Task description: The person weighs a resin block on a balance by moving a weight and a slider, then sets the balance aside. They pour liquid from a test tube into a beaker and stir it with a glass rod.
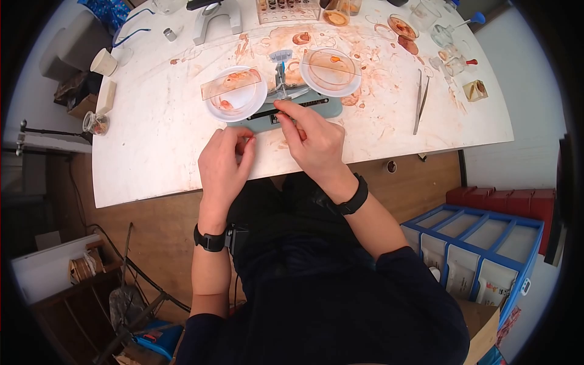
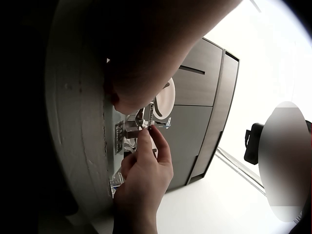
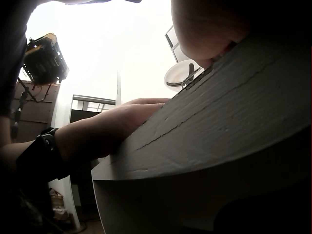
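A teal two-pan balance (image 1: 332,110) stands near the table's front edge. Its left white pan (image 1: 248,111) and right white pan (image 1: 331,92) each carry a clear rectangular plate and orange-red matter. My right hand (image 1: 320,146) reaches to the middle of the balance, its index finger and thumb pinching a small slider at the graduated beam (image 2: 151,113); the fingertips mostly cover that part. My left hand (image 1: 221,164) rests at the table edge just below the left pan, fingers loosely curled around nothing. The right wrist view shows the left hand (image 3: 130,119) low beside the table edge.
Tweezers (image 1: 418,109) lie to the right on the red-stained white table (image 1: 146,152). Glassware, a tube rack (image 1: 288,13) and blue-rimmed glasses (image 1: 140,30) stand or lie along the back. A small jar (image 1: 96,123) sits at left. Blue-framed drawers (image 1: 480,243) stand below right.
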Action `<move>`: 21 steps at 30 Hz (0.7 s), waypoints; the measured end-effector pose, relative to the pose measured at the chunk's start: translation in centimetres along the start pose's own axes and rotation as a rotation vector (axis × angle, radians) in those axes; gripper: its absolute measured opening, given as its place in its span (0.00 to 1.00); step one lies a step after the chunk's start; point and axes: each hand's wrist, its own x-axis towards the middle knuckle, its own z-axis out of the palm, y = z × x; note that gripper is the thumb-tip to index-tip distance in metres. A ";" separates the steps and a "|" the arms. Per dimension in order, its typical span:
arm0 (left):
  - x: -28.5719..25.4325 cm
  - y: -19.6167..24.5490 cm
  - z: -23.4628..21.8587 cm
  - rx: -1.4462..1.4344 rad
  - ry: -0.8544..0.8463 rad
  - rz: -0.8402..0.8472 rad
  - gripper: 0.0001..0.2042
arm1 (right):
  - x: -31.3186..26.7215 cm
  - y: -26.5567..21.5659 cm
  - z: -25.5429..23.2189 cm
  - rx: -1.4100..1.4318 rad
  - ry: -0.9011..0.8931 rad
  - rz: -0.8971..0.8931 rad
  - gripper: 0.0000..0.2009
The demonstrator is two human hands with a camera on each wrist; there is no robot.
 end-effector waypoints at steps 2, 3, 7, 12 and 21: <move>0.0 0.0 0.0 0.003 -0.002 -0.002 0.05 | 0.0 0.0 0.0 0.000 0.000 -0.002 0.11; 0.0 0.1 -0.1 0.005 -0.003 -0.004 0.05 | 0.0 0.0 0.0 0.000 0.001 -0.003 0.11; 0.0 0.0 0.0 0.000 -0.004 -0.008 0.05 | 0.0 0.0 0.0 -0.001 0.000 -0.004 0.11; 0.0 0.0 0.0 -0.001 -0.001 -0.005 0.05 | 0.0 0.0 0.0 0.019 -0.006 0.004 0.11; 0.0 0.0 0.0 0.001 0.003 0.009 0.05 | 0.0 0.0 -0.3 0.012 -0.013 -0.009 0.11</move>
